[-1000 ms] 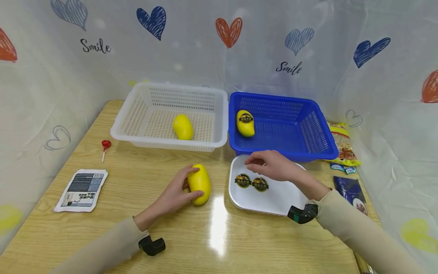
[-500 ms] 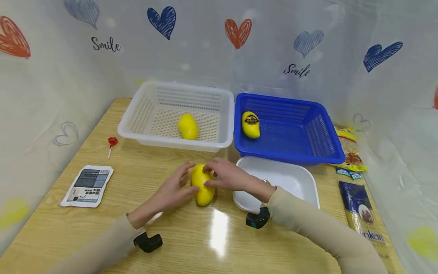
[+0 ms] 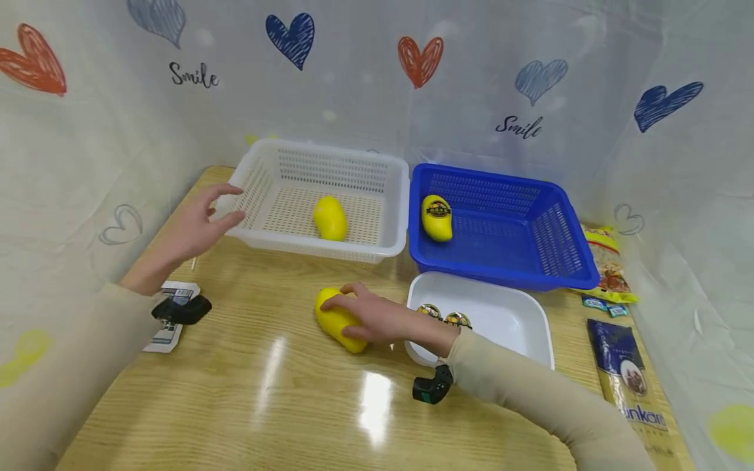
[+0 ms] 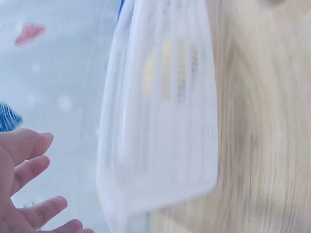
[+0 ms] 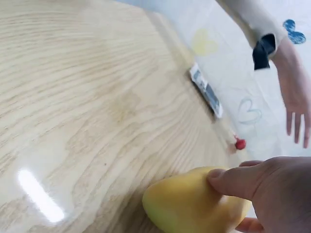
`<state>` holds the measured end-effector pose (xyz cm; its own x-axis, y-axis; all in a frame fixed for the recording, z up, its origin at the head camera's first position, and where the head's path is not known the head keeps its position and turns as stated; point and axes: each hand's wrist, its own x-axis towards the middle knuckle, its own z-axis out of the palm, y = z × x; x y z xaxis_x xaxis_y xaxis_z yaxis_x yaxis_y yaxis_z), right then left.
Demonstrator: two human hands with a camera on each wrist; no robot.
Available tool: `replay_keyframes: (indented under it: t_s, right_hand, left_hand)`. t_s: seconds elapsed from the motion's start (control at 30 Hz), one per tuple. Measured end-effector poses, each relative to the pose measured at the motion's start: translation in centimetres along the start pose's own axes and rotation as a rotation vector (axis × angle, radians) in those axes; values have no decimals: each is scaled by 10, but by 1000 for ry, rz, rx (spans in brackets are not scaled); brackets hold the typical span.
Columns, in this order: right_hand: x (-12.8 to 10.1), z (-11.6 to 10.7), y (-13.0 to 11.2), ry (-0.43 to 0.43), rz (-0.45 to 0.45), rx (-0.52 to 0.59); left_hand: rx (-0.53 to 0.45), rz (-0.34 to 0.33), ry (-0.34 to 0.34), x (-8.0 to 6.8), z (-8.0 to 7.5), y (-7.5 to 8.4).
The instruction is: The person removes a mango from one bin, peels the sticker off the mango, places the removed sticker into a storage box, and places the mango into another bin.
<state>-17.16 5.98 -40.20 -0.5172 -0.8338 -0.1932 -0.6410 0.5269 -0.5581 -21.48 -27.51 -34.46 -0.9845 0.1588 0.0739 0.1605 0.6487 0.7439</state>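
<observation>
No longer flanked by the left hand (image 3: 196,226), now off toward 10 o'clock near the white basket (image 3: 303,243), grip apart. Now with the right hand (image 3: 377,317) alone, grip clamped on the yellow mango (image 3: 334,326): one-handed handling, apparently. Lying on the counter (image 3: 306,425) at the basket's 6 o'clock, turned slightly anticlockwise, long axis from 11 to 5; stem end unclear.
</observation>
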Motion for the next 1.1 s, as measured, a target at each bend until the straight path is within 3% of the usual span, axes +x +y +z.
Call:
replay_keyframes:
  t_s: [0.1,0.27,0.43,0.53,0.63,0.77,0.83,0.97,1.1]
  right_hand:
    - [-2,-12,-2,15,-72,4]
    - [-3,-54,1,76,-136,114]
    - [11,-95,20,205,51,424]
    - [27,-110,37,301,178,533]
    - [50,-115,52,347,278,400]
    - [79,-110,60,293,397,120]
    - [89,-106,61,247,469,36]
    - [103,-101,63,168,546,0]
    - [112,-100,70,144,559,90]
  left_hand:
    - [22,-66,-41,14,-16,-25]
    - [-72,-217,-152,25,-26,-62]
    - [-156,-229,-173,28,-26,-79]
    - [-161,-212,-171,30,-23,-80]
    - [-154,-217,-179,32,-20,-83]
    - [-166,-221,-201,34,-20,-86]
    - [-168,-212,-211,35,-19,-85]
    - [-183,-211,-207,36,-19,-84]
    - [-210,-214,-197,34,-20,-87]
